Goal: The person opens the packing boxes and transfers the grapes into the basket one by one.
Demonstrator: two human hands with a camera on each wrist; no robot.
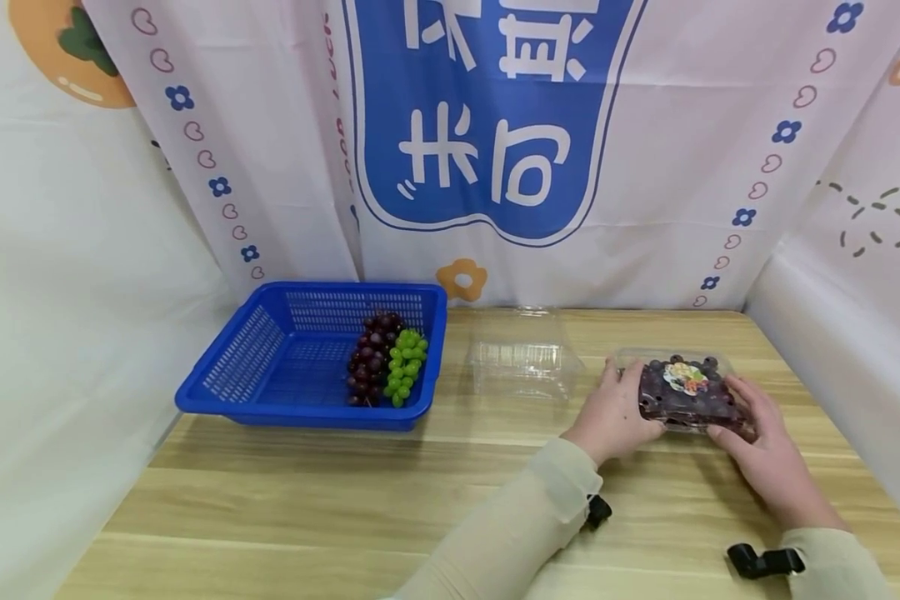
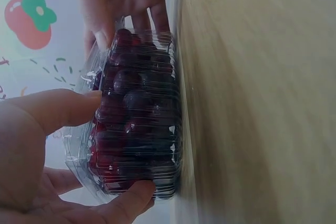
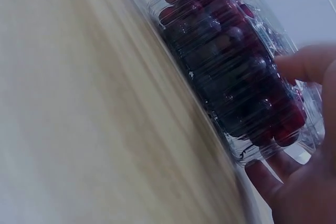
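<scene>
A clear plastic clamshell box (image 1: pixel 686 400) full of dark purple grapes stands on the right part of the table in the head view, a round colourful sticker on its lid. My left hand (image 1: pixel 618 412) grips its left end, thumb along the near side. At the opposite end my right hand (image 1: pixel 768 450) holds it between thumb and fingers. In the left wrist view, the ribbed wall of the box (image 2: pixel 136 108) shows grapes pressed behind it. The right wrist view shows the box (image 3: pixel 231 72) close to the tabletop, with fingers at both ends.
A blue plastic basket (image 1: pixel 187 392) stands at the left, with a bunch of dark grapes (image 1: pixel 367 367) and a bunch of green grapes (image 1: pixel 405 367) along its right side. Between basket and hands lies an open clear plastic box (image 1: pixel 525 358). A printed curtain (image 1: pixel 660 183) hangs behind the table.
</scene>
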